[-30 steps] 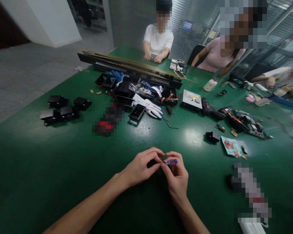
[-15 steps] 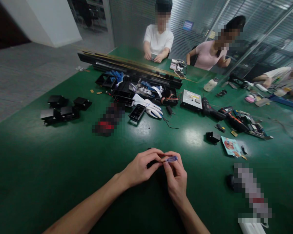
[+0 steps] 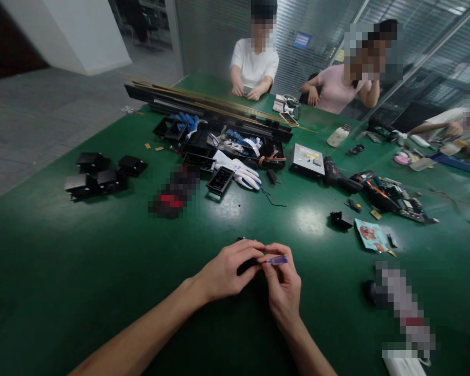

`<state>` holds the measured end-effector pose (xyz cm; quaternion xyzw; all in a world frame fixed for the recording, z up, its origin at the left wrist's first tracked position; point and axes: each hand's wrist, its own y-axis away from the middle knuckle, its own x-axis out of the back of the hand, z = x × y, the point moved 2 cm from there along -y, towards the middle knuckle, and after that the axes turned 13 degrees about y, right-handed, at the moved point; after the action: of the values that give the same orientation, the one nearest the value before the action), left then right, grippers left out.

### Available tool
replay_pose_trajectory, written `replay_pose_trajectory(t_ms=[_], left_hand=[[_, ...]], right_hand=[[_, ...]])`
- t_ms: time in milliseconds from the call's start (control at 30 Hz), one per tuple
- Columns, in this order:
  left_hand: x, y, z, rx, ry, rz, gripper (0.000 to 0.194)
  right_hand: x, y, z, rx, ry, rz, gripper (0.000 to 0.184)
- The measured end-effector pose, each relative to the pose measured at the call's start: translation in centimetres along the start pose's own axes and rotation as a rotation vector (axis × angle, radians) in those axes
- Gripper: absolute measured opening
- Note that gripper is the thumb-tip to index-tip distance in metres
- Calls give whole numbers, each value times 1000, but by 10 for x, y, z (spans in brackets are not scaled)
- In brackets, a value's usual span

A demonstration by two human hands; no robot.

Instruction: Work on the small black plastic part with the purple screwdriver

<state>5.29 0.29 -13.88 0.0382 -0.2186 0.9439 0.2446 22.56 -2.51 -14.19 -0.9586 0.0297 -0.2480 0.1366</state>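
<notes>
Both my hands meet low over the green table, near its front middle. My right hand pinches a small translucent purple tool, likely a tiny screwdriver, held nearly level. My left hand is closed around a small black part, mostly hidden by the fingers. The tool's left end meets my left fingertips at the black part.
Black trays lie at the left. A white glove, long black rails, a silver drive, a drill and circuit boards crowd the middle and right. Three people sit along the far side.
My hands stay in the same spot. The purple tool has shifted slightly in my right fingers, and my left fingers have closed more over the black part.
</notes>
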Motion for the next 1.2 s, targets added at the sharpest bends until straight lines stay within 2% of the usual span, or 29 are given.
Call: replay_pose_trajectory(t_ms=[100, 233, 300, 467, 700, 900, 1000, 1200], left_hand=[[1, 0, 1, 6, 1, -1, 24], [1, 0, -1, 43, 68, 53, 9], [1, 1, -4, 64, 93, 70, 1], [0, 1, -5, 81, 77, 77, 3], [1, 0, 2, -15, -21, -28, 32], [0, 0, 0, 12, 24, 28, 13], [-1, 1, -3, 30, 43, 54, 4], [-1, 2, -7, 52, 45, 55, 6]], right_hand=[[1, 0, -1, 6, -6, -12, 19], [0, 1, -1, -10, -65, -30, 16], [0, 1, 0, -23, -95, 2, 11], [0, 1, 1, -32, -25, 66, 6], [2, 0, -3, -29, 23, 52, 13], [2, 1, -4, -1, 7, -9, 18], [1, 2, -4, -13, -62, 7, 12], [-3, 3, -1, -41, -138, 74, 7]])
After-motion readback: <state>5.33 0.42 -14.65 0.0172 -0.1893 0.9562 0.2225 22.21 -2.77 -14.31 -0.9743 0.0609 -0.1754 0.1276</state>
